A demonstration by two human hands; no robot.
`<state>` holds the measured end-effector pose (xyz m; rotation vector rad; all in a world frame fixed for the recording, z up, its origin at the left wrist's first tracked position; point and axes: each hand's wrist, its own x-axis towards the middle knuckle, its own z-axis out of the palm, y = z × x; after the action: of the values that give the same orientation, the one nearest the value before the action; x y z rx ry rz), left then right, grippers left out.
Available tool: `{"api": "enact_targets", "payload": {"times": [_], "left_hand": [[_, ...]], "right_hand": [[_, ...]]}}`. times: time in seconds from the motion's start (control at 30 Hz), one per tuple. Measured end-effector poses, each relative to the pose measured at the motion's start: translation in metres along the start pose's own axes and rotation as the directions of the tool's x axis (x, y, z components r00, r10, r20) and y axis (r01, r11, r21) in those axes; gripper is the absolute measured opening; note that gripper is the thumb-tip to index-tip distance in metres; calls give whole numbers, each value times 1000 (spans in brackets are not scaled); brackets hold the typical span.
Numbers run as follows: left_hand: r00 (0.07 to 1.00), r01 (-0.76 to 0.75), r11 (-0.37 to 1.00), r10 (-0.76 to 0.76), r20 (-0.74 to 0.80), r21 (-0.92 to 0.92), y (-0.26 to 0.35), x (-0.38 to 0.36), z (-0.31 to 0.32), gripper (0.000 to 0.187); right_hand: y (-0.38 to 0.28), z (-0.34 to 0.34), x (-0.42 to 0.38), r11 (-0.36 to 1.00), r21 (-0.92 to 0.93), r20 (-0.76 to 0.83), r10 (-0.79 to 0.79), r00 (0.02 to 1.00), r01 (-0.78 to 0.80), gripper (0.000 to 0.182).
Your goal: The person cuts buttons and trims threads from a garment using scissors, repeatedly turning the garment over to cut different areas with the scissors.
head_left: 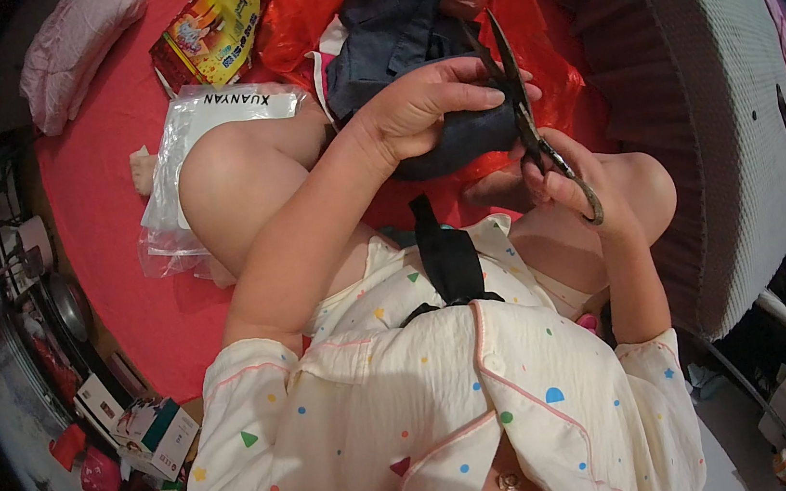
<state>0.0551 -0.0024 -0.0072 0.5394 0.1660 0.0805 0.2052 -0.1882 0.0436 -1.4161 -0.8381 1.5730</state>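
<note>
A pair of dark scissors (522,105) points away from me, its blades slightly parted. My right hand (568,177) is closed round the handles, above my right knee. Beside the blades, my left hand (445,104) is bent over dark blue cloth (468,140), with the thumb on the near side and some fingertips showing past the blades. The cloth appears to be gripped in it, though the fingers partly hide the hold. More dark blue cloth (388,33) lies just beyond, on a red plastic bag (540,44).
Clear plastic packaging (169,193) lies by my left knee on a red sheet (100,230). Beyond it is a yellow and red packet (214,33), with a pink pillow (80,53) at the far left. A grey padded side (736,109) rises on the right.
</note>
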Motion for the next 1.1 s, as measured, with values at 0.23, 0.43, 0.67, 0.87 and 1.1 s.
{"api": "enact_targets", "payload": {"times": [0.23,0.43,0.67,0.87,1.1], "left_hand": [[997,32,998,-36,-69,-57,-1,-2,-1,44],[1000,11,1000,-11,-3,-14,1,0,1,48],[997,50,998,-52,-59,-43,-3,3,-6,48],[987,44,999,-40,-153,18,0,0,-3,46],[994,12,999,-8,-105,41,-7,0,-3,46]], "right_hand": [[-1,0,2,997,18,-58,-74,996,76,64],[-9,-5,6,986,-48,-218,-169,961,163,49],[0,6,45,853,-370,-483,-515,708,367,46],[-2,16,57,732,-603,-439,-636,635,317,54],[8,8,71,692,-672,-409,-645,645,266,53]]}}
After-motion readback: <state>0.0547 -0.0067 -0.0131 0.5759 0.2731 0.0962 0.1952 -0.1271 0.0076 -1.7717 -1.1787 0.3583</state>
